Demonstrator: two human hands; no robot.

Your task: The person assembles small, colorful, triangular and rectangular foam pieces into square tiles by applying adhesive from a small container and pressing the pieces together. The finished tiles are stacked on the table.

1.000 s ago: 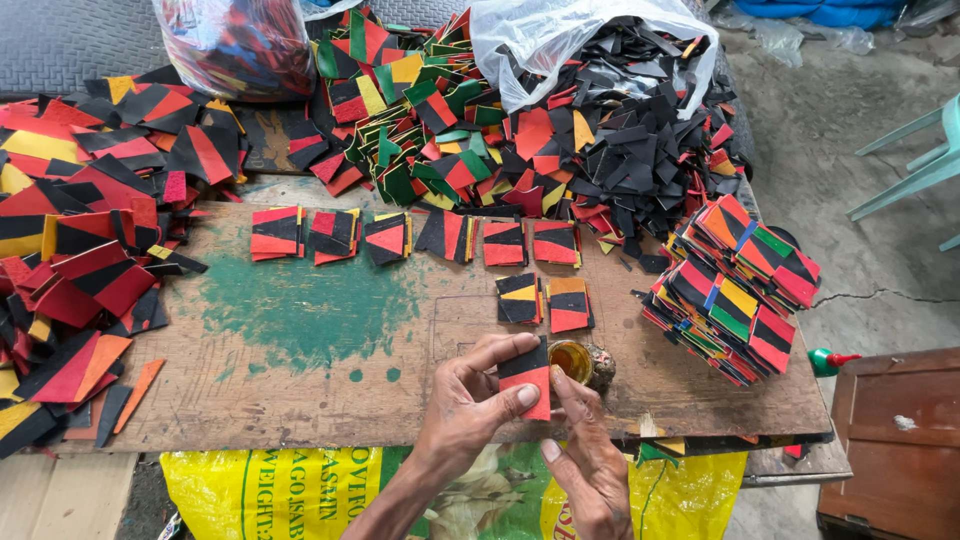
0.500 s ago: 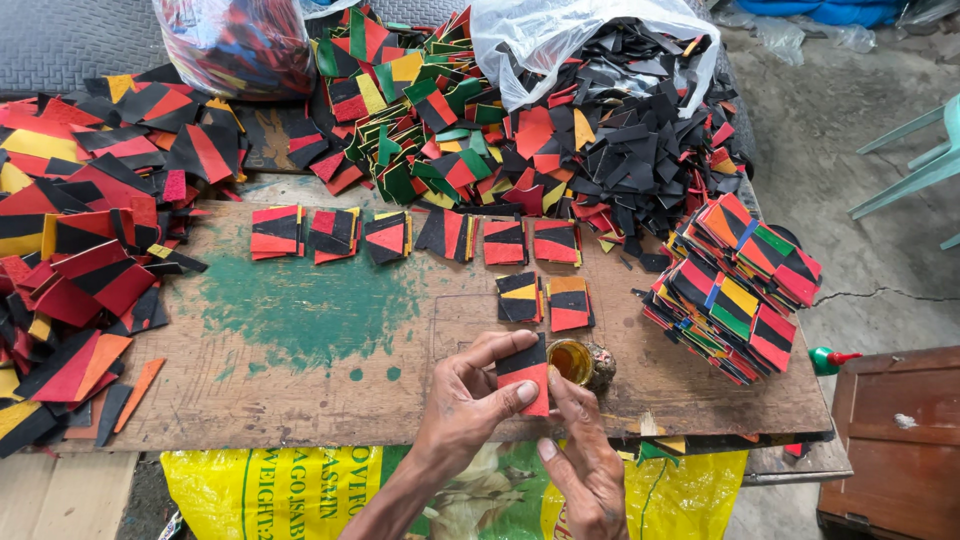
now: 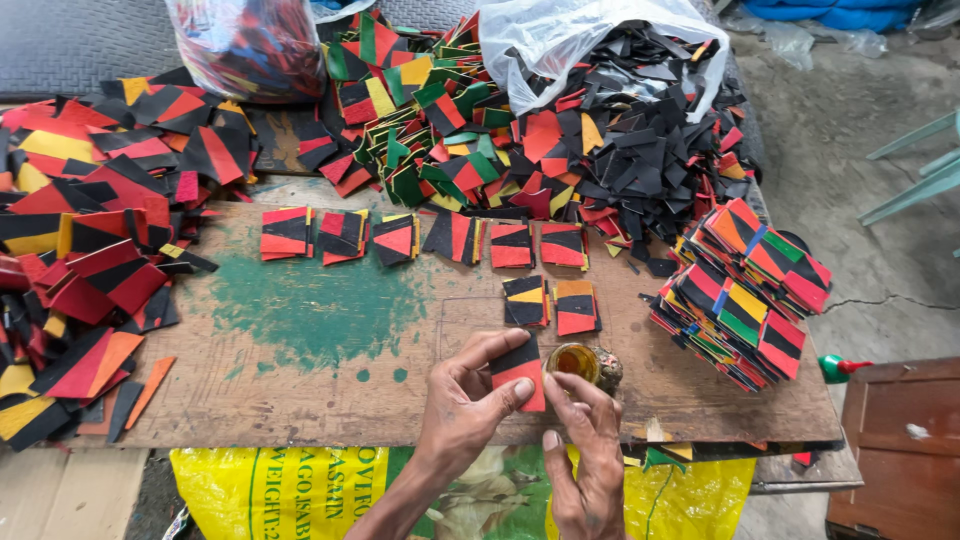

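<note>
Soft even daylight; faint shadows; sharp focus; slight wide-angle bending at edges

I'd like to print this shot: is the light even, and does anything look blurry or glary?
Head view: soft, even daylight with faint shadows; the hands, left hand and right hand, and the red-and-black piece are sharp; mild glare on the clear plastic bag; the edges bow slightly from the wide lens.

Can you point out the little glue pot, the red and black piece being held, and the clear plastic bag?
glue pot (image 3: pixel 577 362), head view, on its amber inside.
red and black piece (image 3: pixel 520 372), head view, on its red lower half.
clear plastic bag (image 3: pixel 560 30), head view, on its top fold.
</note>
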